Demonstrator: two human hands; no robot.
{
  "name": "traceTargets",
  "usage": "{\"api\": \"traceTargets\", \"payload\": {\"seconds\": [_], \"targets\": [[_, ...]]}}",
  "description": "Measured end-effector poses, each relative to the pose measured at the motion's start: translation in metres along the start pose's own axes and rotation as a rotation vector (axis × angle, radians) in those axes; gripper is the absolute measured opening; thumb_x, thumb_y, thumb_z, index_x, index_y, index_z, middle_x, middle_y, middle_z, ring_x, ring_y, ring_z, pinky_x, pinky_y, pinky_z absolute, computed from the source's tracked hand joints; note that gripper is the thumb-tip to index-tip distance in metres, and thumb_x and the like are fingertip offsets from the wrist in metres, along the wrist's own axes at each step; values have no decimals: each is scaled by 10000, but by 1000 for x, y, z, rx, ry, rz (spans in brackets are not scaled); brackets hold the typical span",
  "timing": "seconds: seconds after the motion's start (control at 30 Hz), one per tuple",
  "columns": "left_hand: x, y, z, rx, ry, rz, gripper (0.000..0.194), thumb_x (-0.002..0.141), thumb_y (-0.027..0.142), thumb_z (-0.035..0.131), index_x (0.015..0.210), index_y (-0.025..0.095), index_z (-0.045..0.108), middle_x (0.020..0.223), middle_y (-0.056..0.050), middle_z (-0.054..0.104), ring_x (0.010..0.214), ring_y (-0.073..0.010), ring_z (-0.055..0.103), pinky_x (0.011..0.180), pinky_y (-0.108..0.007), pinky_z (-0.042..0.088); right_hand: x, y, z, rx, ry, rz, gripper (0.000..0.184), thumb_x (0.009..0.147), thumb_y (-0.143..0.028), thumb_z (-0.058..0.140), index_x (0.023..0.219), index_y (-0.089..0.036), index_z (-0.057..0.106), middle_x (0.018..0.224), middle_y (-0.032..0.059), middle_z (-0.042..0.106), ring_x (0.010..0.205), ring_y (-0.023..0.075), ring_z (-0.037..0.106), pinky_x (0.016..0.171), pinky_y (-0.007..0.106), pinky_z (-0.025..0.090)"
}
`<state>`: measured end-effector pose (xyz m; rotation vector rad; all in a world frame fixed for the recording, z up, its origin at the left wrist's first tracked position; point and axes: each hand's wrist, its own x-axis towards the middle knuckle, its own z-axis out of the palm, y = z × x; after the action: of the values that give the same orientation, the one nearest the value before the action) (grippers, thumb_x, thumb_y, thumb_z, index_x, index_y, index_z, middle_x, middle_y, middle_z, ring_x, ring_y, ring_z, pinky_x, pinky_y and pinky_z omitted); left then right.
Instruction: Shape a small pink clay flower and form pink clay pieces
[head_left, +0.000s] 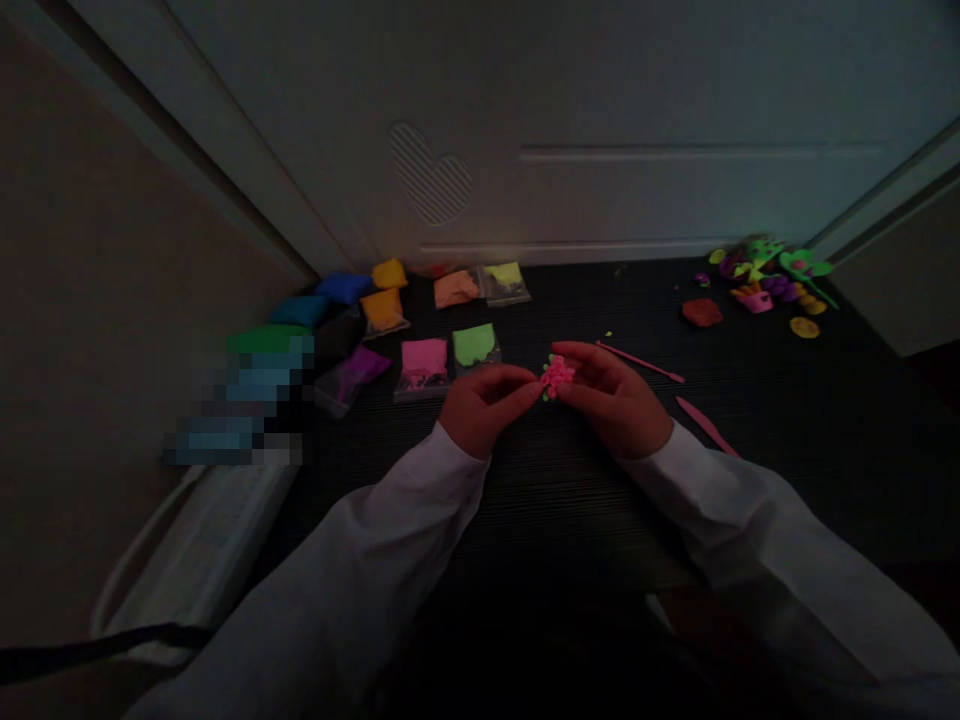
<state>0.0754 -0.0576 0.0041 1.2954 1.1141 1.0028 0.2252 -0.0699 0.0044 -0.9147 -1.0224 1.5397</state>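
Note:
Between my two hands, above the dark tabletop (555,520), is a small pink clay flower (557,377) with bits of green at its edge. My left hand (487,405) pinches its left side with thumb and forefinger. On the other side, my right hand (619,400) holds it between thumb and fingers. A bag of pink clay (424,365) and a bag of light green clay (475,346) lie just beyond my left hand. Past my right hand rest a thin pink modelling tool (641,362) and a pink clay knife (705,425).
Bags of blue clay (343,288), orange clay (384,310), peach clay (456,288) and purple clay (364,365) lie at the left and back. Finished clay pieces (757,275) and a reddish-brown clay disc (702,312) sit at the far right. A white panel (600,200) rises behind the table.

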Motion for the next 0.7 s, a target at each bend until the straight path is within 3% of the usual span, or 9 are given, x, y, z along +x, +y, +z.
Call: {"api": "traceTargets", "payload": {"seconds": [0.23,0.7], "targets": [[4,-6,0,-136,-56,-44,140,588,274,624,674,165,608,572,31,574,508,-54,475,534,-200,399,-1,-2,1,-18,5,-32,376,603,-175,630,954,-259,523,851,-25,545,777,95,511,766,280,399],[4,-10,0,-239,-75,-77,120,568,241,636,668,178,615,568,39,580,513,-55,483,525,-200,387,0,-1,0,-2,-10,-17,329,609,-165,622,916,-253,547,814,-34,563,747,92,516,747,274,389]]}}
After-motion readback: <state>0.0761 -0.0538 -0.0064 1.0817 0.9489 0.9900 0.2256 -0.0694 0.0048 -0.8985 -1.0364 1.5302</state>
